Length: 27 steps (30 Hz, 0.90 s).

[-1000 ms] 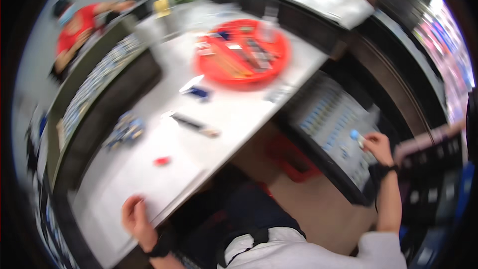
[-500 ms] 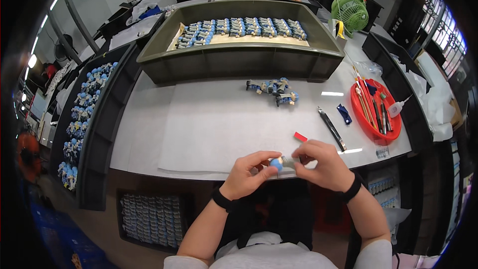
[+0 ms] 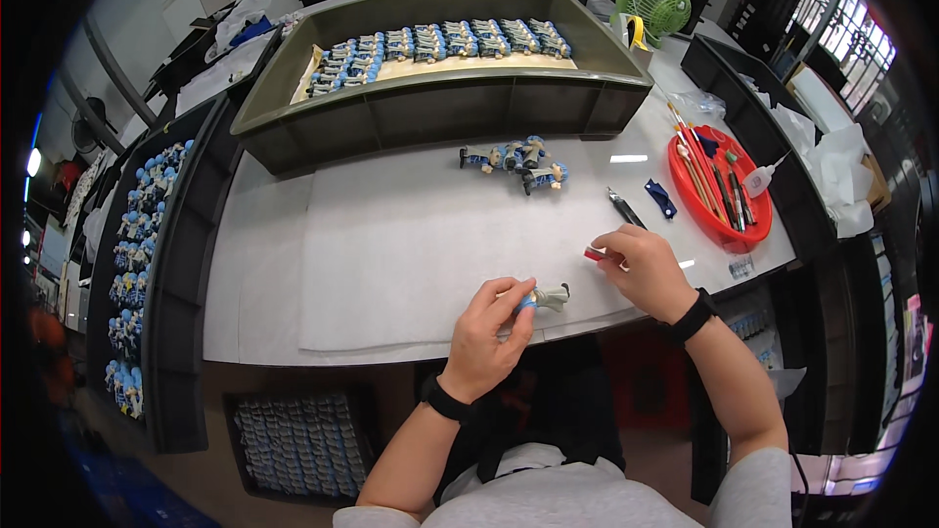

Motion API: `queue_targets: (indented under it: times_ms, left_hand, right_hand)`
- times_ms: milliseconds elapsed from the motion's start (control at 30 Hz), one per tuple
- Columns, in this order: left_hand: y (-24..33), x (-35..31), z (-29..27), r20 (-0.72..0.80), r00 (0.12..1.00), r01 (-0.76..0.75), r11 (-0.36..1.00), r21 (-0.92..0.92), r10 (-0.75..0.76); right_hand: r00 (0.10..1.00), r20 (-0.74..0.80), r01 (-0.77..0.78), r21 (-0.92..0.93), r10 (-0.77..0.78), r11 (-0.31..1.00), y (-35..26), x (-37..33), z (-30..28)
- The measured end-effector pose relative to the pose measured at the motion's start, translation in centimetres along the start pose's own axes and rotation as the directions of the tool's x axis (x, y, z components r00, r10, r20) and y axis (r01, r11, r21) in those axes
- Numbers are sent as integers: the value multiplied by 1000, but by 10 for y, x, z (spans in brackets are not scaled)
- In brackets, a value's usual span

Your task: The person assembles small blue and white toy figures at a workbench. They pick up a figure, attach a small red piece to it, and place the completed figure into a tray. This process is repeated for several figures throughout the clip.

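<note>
The white table (image 3: 391, 235) extends beneath both hands' fingers; the dark bin (image 3: 469, 115) stands beyond them; the red tray (image 3: 748, 242) lies right of the right fingers; the left hand (image 3: 484, 337) holds the figurine (image 3: 553, 299), its legs protruding rightward from narrowed fingers; the right hand (image 3: 641, 269) pinches the small red piece (image 3: 594, 254) at its fingertips.

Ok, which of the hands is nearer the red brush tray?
Right: the right hand is left of and below the red brush tray in the picture; the left hand is farther left and lower.
</note>
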<state>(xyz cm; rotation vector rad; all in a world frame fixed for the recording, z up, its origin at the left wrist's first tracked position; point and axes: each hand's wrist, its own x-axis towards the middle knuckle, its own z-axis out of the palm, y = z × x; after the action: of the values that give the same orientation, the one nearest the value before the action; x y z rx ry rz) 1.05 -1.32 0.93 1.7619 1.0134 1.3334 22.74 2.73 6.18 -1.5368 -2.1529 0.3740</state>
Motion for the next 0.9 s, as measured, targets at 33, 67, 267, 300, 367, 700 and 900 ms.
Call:
queue_targets:
  times_ms: [33, 67, 267, 300, 367, 700, 900]
  left_hand:
    - [0, 0, -1, 2, 1000, -22, 1000, 0, 22]
    - [0, 0, -2, 3, 999, -43, 999, 0, 43]
    - [1, -2, -1, 31, 997, 66, 995, -68, -64]
    - [1, -2, 0, 32, 995, 95, 994, -58, -94]
    - [0, -4, 1, 32, 988, 153, 987, -37, -152]
    - [-5, -9, 4, -17, 998, 67, 997, -25, -68]
    - [-3, -9, 8, -65, 997, 33, 999, 24, -32]
  right_hand:
    - [999, -19, -28, 94, 30, 995, -3, -3, -1]
    - [998, -34, -54, 189, 62, 981, -7, -6, -2]
    - [955, -35, -213, 607, 294, 766, -19, -36, 22]
    - [942, -25, -236, 660, 334, 714, -22, -39, 25]
    - [912, 3, -272, 754, 411, 598, -29, -41, 32]
    - [905, -305, -33, 645, 297, 763, -65, -30, 55]
    - [888, -338, -98, 521, 311, 848, -59, -25, 56]
